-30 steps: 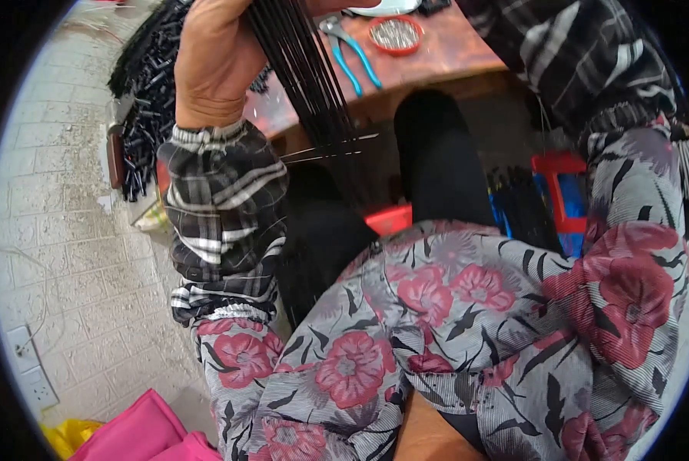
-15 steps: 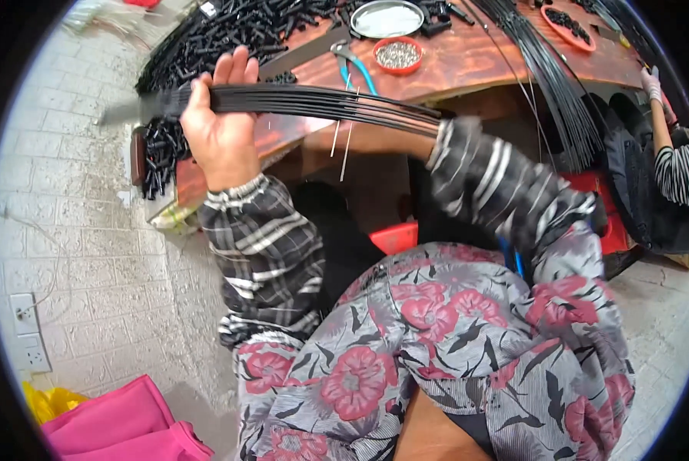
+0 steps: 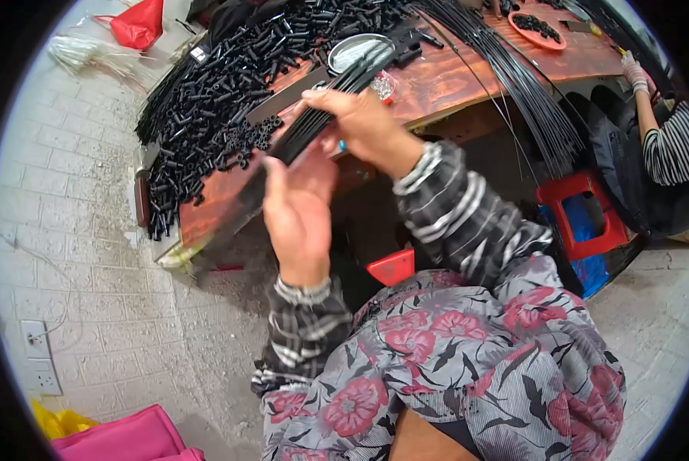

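Note:
A bundle of thin black rods (image 3: 297, 137) runs slantwise across the table's front edge, its lower left end blurred by motion. My right hand (image 3: 371, 127) grips its upper part, thumb along the top. Lower down, my left hand (image 3: 302, 211) has the bundle in the crook between thumb and fingers, palm facing me; those fingers are partly smeared. Behind the rods' upper end are a round metal dish (image 3: 348, 48) of pale thin pieces and a small bowl of little metal parts (image 3: 385, 87), partly covered. A blue handle tip (image 3: 342, 144) peeks out beside my right hand.
Short black tubes (image 3: 237, 100) heap over the wooden table's (image 3: 452, 81) left side. More long black rods (image 3: 513, 84) overhang its front edge. An orange-red tray (image 3: 538, 31) holds small black parts. A red stool (image 3: 590, 215) and a co-worker's gloved hand (image 3: 634, 73) are at right.
My right hand has come up from the right onto the bundle's upper part. My left hand has moved right and lower, and the bundle has swung from nearly level to a steep slant.

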Demonstrator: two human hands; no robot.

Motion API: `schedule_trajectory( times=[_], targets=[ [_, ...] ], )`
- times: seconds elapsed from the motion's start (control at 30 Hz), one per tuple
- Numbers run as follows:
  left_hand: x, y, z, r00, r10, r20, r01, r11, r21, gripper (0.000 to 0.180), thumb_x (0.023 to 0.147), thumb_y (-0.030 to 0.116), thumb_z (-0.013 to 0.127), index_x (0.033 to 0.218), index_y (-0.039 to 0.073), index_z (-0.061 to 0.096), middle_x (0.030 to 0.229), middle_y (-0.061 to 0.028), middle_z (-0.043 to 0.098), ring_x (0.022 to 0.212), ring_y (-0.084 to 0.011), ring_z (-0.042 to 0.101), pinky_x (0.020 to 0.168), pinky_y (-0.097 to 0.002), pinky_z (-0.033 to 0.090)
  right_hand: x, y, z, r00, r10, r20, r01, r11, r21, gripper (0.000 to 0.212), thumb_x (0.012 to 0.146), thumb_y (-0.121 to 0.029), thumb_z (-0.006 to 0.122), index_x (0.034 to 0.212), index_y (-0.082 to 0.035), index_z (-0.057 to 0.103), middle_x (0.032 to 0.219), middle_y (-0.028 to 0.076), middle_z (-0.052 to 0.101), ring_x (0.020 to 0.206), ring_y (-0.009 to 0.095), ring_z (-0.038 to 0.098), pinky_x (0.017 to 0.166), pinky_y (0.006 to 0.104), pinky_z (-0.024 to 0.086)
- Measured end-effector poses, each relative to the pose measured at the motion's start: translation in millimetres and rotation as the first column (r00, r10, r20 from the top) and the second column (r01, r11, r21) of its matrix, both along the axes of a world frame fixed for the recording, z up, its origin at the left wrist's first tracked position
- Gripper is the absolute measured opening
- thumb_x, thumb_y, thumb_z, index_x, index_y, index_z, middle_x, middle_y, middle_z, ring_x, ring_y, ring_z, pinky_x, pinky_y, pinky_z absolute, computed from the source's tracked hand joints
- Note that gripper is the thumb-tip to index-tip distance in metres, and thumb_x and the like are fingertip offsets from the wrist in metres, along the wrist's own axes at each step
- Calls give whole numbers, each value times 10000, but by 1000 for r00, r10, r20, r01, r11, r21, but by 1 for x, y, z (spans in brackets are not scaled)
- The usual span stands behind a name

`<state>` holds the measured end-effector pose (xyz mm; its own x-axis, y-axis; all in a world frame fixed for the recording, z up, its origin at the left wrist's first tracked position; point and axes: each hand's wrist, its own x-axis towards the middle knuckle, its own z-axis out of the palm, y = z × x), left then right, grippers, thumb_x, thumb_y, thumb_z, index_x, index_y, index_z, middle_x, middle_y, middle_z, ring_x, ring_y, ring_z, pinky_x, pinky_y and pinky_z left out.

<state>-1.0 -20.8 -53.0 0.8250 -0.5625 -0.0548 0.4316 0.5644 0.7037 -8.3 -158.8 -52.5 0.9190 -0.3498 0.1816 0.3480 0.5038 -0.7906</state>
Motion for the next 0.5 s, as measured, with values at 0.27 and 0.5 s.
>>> schedule_trajectory(
  times=[0.27,0.5],
  targets=[
    [-50,42,-46,796,-118,594,-247,832,497,192,814,93,572,949,-44,564,824,-93,599,729,-133,582,670,-255,473,-31,-47,31,988,134,-78,-141,574,-807,211,762,-241,602,713,-35,596,558,8,538,408,66,465,368,191,356],
    [-42,39,-80,869,-328,371,78,831,551,255,783,29,580,1031,-23,555,972,-87,593,882,-127,554,773,-241,441,-23,-6,-3,776,447,-445,-611,357,-707,232,726,-247,602,741,-15,598,546,21,527,400,88,464,372,215,349]
  ],
)
